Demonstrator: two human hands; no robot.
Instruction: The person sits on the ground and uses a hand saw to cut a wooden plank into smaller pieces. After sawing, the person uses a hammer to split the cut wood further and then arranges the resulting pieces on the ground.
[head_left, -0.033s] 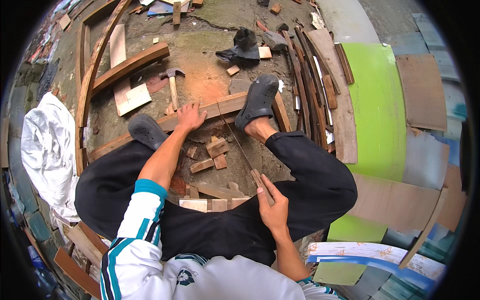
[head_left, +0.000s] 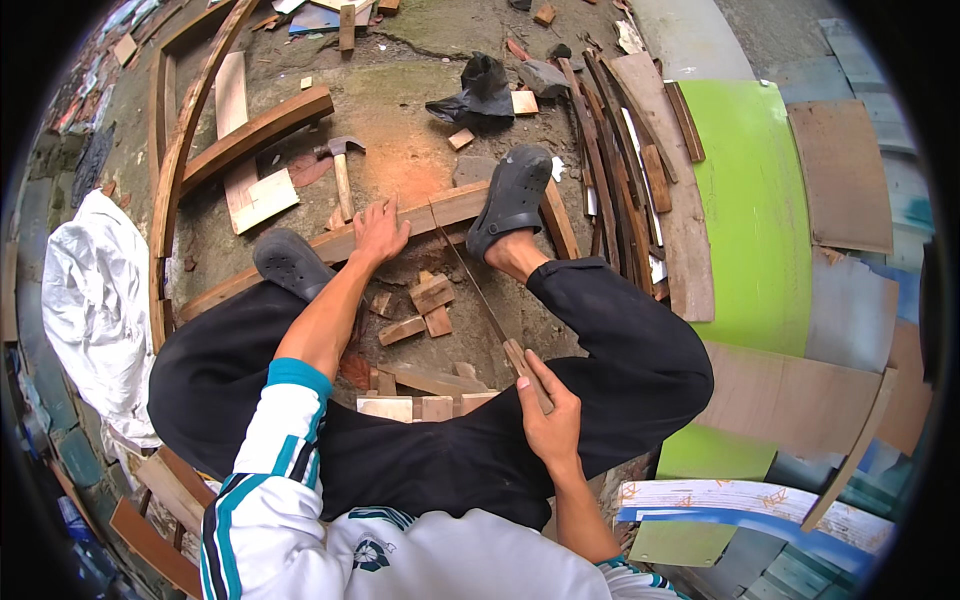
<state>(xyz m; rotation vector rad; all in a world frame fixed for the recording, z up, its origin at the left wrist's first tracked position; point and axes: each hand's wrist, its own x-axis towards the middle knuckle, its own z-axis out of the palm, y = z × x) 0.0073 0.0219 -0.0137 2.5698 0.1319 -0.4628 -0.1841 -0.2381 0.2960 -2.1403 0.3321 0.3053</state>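
Observation:
A long wooden beam (head_left: 455, 207) lies across the ground in front of me, and my left hand (head_left: 381, 232) grips it from above with the fingers over its far side. My right hand (head_left: 552, 415) is closed around the wooden handle of a handsaw (head_left: 478, 288). The saw's thin blade slants away from me, its far part crossing the beam to the right of my left hand. My shod right foot (head_left: 513, 200) rests on the beam's right part, and my left foot (head_left: 290, 262) is against it farther left. A claw hammer (head_left: 342, 180) lies just beyond my left hand.
Short wood offcuts (head_left: 431, 293) lie between my legs. Another beam (head_left: 258, 138) and a pale board (head_left: 265, 200) are at the far left, near a white sack (head_left: 98, 310). Long wood strips (head_left: 620, 160) and a green panel (head_left: 755, 200) lie to the right. A black plastic bag (head_left: 478, 92) sits ahead.
The whole view has shifted very slightly. Both hands keep their grips, and the saw stays in nearly the same place across the beam.

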